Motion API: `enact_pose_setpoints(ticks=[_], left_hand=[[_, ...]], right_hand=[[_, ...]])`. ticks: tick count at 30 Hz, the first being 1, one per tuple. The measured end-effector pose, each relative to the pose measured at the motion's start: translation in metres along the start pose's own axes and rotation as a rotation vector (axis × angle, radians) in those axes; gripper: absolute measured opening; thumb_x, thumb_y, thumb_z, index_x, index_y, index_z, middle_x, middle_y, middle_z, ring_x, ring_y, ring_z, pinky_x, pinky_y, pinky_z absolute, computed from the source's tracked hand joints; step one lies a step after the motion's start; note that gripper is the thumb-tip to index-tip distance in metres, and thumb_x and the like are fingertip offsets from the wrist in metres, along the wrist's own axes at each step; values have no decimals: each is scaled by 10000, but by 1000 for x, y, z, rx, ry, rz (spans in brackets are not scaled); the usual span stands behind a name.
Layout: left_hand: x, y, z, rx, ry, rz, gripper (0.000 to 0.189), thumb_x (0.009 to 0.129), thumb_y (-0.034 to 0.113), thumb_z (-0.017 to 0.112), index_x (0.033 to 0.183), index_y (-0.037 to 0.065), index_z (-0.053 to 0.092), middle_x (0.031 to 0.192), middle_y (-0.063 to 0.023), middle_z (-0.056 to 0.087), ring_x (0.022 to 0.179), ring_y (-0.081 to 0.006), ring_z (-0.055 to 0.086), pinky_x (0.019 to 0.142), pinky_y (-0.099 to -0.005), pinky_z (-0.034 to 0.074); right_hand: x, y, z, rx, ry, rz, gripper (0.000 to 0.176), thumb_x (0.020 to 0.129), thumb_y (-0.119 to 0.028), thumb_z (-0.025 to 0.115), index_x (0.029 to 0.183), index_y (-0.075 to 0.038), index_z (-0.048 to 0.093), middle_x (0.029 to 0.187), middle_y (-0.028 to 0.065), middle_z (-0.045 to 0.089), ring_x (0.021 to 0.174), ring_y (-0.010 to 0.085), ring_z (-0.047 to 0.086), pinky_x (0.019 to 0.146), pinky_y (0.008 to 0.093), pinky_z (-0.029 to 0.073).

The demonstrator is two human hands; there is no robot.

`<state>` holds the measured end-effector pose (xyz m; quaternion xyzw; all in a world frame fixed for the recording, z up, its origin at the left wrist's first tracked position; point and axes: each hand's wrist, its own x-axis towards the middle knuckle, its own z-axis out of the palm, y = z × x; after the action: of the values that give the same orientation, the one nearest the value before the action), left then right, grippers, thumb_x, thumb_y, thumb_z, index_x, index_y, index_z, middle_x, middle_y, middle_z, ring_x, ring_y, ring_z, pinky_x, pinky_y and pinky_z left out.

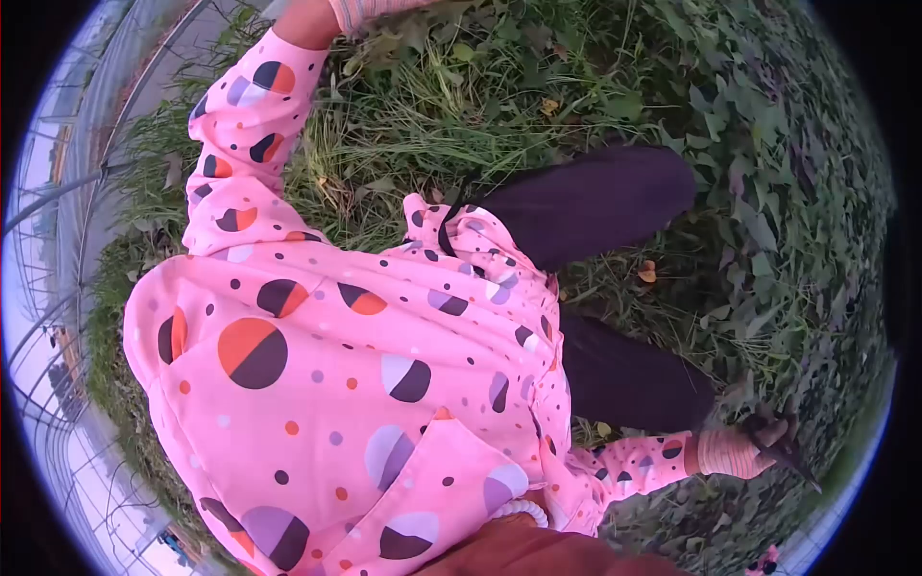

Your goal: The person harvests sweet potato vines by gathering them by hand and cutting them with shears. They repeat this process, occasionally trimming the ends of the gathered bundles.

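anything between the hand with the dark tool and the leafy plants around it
Nothing visible stands between the gloved hand with the dark tool and the leafy plants. The nearer trouser leg lies beside that hand, not between. What the leaves hide can't be told.

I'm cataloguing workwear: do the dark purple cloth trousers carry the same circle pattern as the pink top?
No, the trousers look plain, while the pink top bears multicoloured circles.

Pink dotted long-sleeved top [317, 336], dark trousers [595, 202], striped gloves [735, 452].
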<state>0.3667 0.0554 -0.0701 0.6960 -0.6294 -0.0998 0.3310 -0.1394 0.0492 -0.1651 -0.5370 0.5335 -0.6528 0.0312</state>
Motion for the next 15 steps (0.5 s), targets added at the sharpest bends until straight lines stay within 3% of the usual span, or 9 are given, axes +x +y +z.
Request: enact_pose_setpoints(ticks=[1,2,3,4,5,7,9,11,15], left_hand=[[-19,-35,-1,227,-10,56,354,765,164,689,1098,54,638,881,-77,704,803,-140,657,718,-285,523],[-35,-3,-15,455,-369,-562,359,788,221,673,1106,56,639,886,-70,704,816,-159,658,736,-300,520],[-70,-95,8,719,-349,-397,469,676,333,676,984,-18,628,804,-197,662,786,-331,655,730,-391,526],[-104,-121,20,793,-463,-543,426,660,265,647,997,4,636,857,-211,654,837,-351,642,774,-405,522],[-140,-152,39,778,-601,-790,404,659,240,641,999,21,644,917,-204,666,887,-346,646,791,-402,520],[-223,-188,84,705,-681,-1065,352,725,232,597,993,24,690,1018,-185,672,959,-318,656,814,-382,526],[-298,-205,138,518,-765,-1312,365,732,249,600,1009,26,685,1078,-184,655,1025,-307,636,854,-383,514],[-370,-216,203,398,-677,-1362,400,733,299,630,1034,39,675,1117,-173,644,1067,-302,616,894,-386,494],[-374,-246,257,259,-548,-1384,447,721,329,656,1071,50,656,1143,-163,636,1088,-302,604,910,-388,486]], right_hand=[[9,8,11,26,-45,11,295,922,-159,557,1086,86,574,979,152,651,687,162,586,610,265,473],[17,13,21,23,-112,-38,295,924,-160,556,1086,85,574,985,155,652,692,163,587,615,264,475],[25,17,34,20,-176,-91,294,926,-162,555,1087,84,574,990,158,652,696,165,589,620,263,478],[27,13,50,67,-211,-51,288,931,-159,546,1083,84,575,997,164,654,708,166,595,633,268,488],[26,15,63,86,-238,-49,288,931,-159,546,1083,84,575,997,164,654,708,166,595,633,268,488],[24,18,82,126,-342,-33,323,945,-182,511,1087,106,547,1027,192,652,646,147,551,575,238,417],[14,29,90,114,-410,12,317,945,-178,513,1122,81,560,1008,156,658,663,136,551,610,238,435],[4,31,95,111,-466,67,311,944,-191,522,1124,56,581,1003,111,667,661,124,541,624,235,439],[-3,32,93,27,-559,94,297,937,-202,549,1115,30,599,1007,75,674,657,113,537,630,237,442]])
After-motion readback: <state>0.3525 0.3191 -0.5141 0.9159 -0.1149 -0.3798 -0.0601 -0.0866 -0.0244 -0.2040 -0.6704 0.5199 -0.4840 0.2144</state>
